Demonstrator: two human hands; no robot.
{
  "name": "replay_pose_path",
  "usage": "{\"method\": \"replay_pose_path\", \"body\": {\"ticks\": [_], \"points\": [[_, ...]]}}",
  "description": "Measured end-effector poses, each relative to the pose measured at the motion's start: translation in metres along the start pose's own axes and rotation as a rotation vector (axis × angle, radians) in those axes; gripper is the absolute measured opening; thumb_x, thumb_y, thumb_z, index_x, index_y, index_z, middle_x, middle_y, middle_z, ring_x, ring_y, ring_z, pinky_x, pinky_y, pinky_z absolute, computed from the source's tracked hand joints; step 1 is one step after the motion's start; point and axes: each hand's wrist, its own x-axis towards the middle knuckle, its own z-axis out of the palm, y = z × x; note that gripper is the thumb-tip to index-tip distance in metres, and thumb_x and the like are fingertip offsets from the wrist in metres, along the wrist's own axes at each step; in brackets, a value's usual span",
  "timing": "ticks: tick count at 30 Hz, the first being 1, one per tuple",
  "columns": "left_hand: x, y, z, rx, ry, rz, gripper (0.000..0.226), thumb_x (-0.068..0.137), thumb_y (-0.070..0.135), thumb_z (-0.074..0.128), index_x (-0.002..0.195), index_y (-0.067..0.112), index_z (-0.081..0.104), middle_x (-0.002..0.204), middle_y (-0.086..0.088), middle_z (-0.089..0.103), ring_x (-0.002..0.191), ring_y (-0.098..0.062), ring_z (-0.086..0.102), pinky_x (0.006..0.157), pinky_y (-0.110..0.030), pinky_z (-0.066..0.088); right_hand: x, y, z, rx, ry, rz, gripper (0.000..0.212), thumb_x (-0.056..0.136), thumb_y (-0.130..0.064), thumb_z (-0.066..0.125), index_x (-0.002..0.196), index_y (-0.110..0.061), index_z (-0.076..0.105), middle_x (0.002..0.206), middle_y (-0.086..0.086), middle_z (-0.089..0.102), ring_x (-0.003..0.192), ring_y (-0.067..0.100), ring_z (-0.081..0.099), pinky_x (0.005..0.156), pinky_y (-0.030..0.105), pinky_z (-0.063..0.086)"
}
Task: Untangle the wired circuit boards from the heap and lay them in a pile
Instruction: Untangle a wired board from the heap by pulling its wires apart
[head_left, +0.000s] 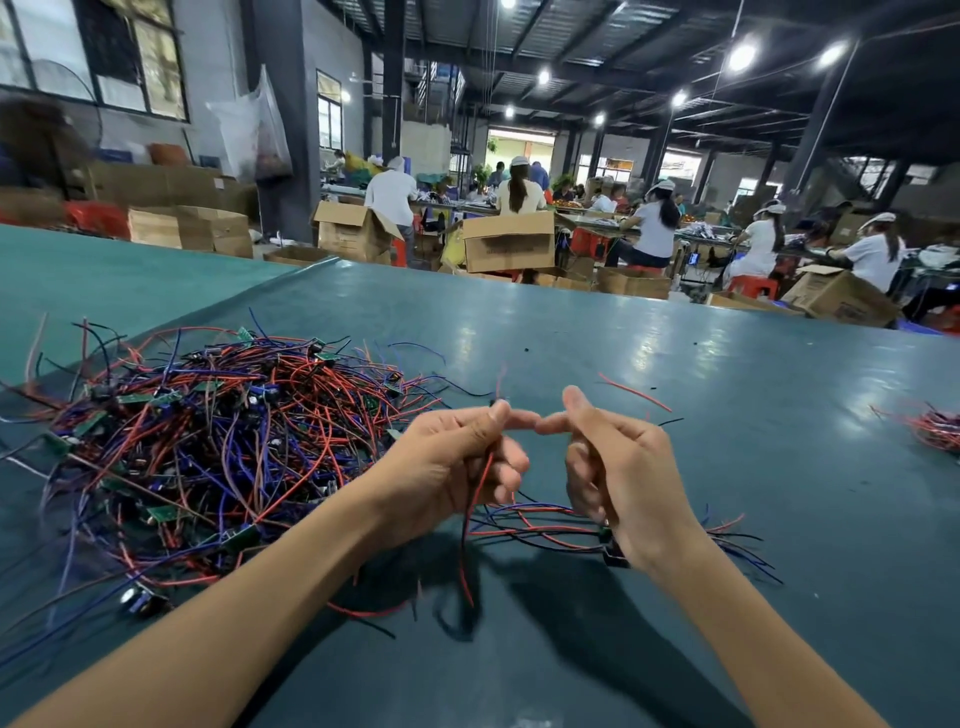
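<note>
Head view. The left hand (457, 457) pinches a red lead (475, 499) between thumb and curled fingers, and the lead hangs toward the green table (675, 364). The right hand (618, 467) has its fingers curled, forefinger tip meeting the left's; whether it grips anything cannot be told. The tangled heap of wired circuit boards (208, 431) lies to the left. A small pile of freed units (540, 525) lies beneath the hands, with a dark board (613, 553) by the right wrist. Judged step: freeing one unit. This is best done by following a single lead to its board and drawing slowly, so snagged neighbours stay put.
</note>
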Motion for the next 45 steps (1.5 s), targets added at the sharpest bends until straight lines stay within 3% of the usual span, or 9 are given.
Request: {"method": "replay_pose_path", "body": {"ticks": [5, 9, 12, 15, 22, 25, 31, 40, 45], "points": [[-0.007, -0.004, 0.007, 0.026, -0.150, -0.048, 0.033, 0.097, 0.033, 0.057, 0.110, 0.009, 0.076, 0.066, -0.004, 0.065, 0.048, -0.011, 0.057, 0.053, -0.024, 0.050, 0.007, 0.000, -0.008, 0.084, 0.025, 0.162, 0.034, 0.077, -0.048, 0.081, 0.070, -0.016, 0.072, 0.055, 0.000, 0.038, 0.041, 0.015, 0.030, 0.045, 0.022, 0.022], [-0.010, -0.002, 0.007, -0.258, -0.333, -0.114, 0.047, 0.095, 0.038, 0.063, 0.125, 0.002, 0.067, 0.072, -0.002, 0.066, 0.056, -0.011, 0.058, 0.062, -0.030, 0.052, 0.005, 0.000, -0.011, 0.055, -0.246, 0.276, 0.036, 0.084, -0.052, 0.069, 0.101, -0.022, 0.080, 0.067, -0.004, 0.042, 0.053, 0.013, 0.036, 0.052, 0.028, 0.022], [-0.012, 0.001, 0.009, -0.396, -0.444, -0.168, 0.047, 0.104, 0.036, 0.047, 0.129, 0.000, 0.064, 0.083, -0.005, 0.068, 0.068, -0.016, 0.061, 0.074, -0.038, 0.053, 0.003, 0.004, -0.003, 0.137, -0.362, 0.308, 0.038, 0.088, -0.046, 0.069, 0.103, -0.011, 0.074, 0.088, 0.022, 0.037, 0.076, 0.042, 0.032, 0.064, 0.047, 0.019], [-0.013, 0.004, 0.009, -0.457, -0.489, -0.197, 0.053, 0.108, 0.035, 0.030, 0.127, -0.002, 0.063, 0.089, -0.010, 0.070, 0.075, -0.021, 0.062, 0.082, -0.043, 0.051, 0.002, 0.006, 0.003, 0.166, -0.342, 0.319, 0.032, 0.086, -0.040, 0.073, 0.094, -0.010, 0.067, 0.096, 0.042, 0.025, 0.086, 0.051, 0.019, 0.072, 0.052, 0.010], [-0.010, 0.003, 0.008, -0.531, -0.513, -0.201, 0.055, 0.107, 0.030, 0.027, 0.137, -0.008, 0.052, 0.090, -0.021, 0.067, 0.078, -0.029, 0.062, 0.088, -0.048, 0.048, 0.000, -0.001, 0.003, 0.140, -0.326, 0.311, 0.017, 0.083, -0.035, 0.073, 0.084, -0.018, 0.069, 0.088, 0.016, 0.019, 0.070, 0.030, 0.022, 0.058, 0.038, 0.011], [-0.009, 0.003, 0.004, -0.506, -0.494, -0.216, 0.054, 0.104, 0.029, 0.035, 0.137, -0.010, 0.053, 0.082, -0.017, 0.067, 0.071, -0.026, 0.061, 0.083, -0.046, 0.051, 0.000, 0.001, 0.002, 0.218, -0.335, 0.273, 0.032, 0.090, -0.040, 0.065, 0.107, -0.017, 0.077, 0.073, 0.011, 0.028, 0.055, 0.015, 0.029, 0.045, 0.026, 0.019], [-0.010, 0.002, 0.006, -0.391, -0.289, -0.233, 0.043, 0.090, 0.035, 0.053, 0.099, 0.000, 0.076, 0.055, -0.004, 0.057, 0.046, -0.016, 0.049, 0.059, -0.032, 0.049, 0.002, 0.001, 0.000, 0.265, -0.304, 0.201, 0.052, 0.082, -0.058, 0.069, 0.111, -0.016, 0.076, 0.063, -0.005, 0.030, 0.053, 0.013, 0.026, 0.044, 0.023, 0.024], [-0.010, -0.003, 0.007, -0.165, -0.294, -0.269, 0.039, 0.086, 0.039, 0.075, 0.105, 0.005, 0.073, 0.063, 0.000, 0.054, 0.039, -0.001, 0.040, 0.032, -0.014, 0.033, 0.010, 0.006, -0.007, 0.336, -0.125, 0.179, 0.026, 0.082, -0.039, 0.074, 0.089, -0.015, 0.080, 0.058, -0.006, 0.040, 0.046, 0.011, 0.034, 0.054, 0.029, 0.019], [-0.005, -0.012, 0.011, -0.001, -0.112, -0.171, 0.034, 0.094, 0.036, 0.062, 0.096, 0.006, 0.076, 0.057, -0.002, 0.055, 0.031, 0.001, 0.031, 0.030, -0.010, 0.023, 0.019, -0.002, -0.029, 0.475, -0.028, 0.189, 0.020, 0.081, -0.030, 0.073, 0.080, -0.012, 0.080, 0.060, -0.006, 0.049, 0.043, 0.006, 0.038, 0.035, 0.017, 0.026]]}}
